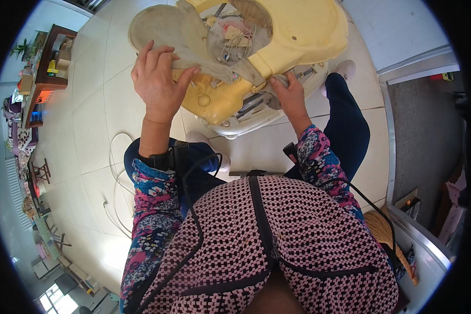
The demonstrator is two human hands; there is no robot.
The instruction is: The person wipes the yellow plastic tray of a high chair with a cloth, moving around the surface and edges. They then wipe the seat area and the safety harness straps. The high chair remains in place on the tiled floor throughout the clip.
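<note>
A yellow plastic baby walker (298,35) with a pale wheeled base (247,127) stands on the tiled floor before me. Its grey, dusty-looking cloth seat (163,29) lies folded up at the left. My left hand (161,76) is at the near edge of this cloth, thumb spread from the fingers; whether it grips the cloth is not clear. At the right of the walker's near edge, my right hand (288,92) pinches a grey cloth piece (282,81) between thumb and fingers. Inside the round opening lie a tangle of white cables (237,45) and small yellowish pieces.
A pale hose (115,176) loops on the floor at the left. Wooden furniture (49,59) holding boxes stands along the left side. To the right are a metal-framed doorway (390,145) and a straw broom (380,225). Black cables hang near both my sleeves.
</note>
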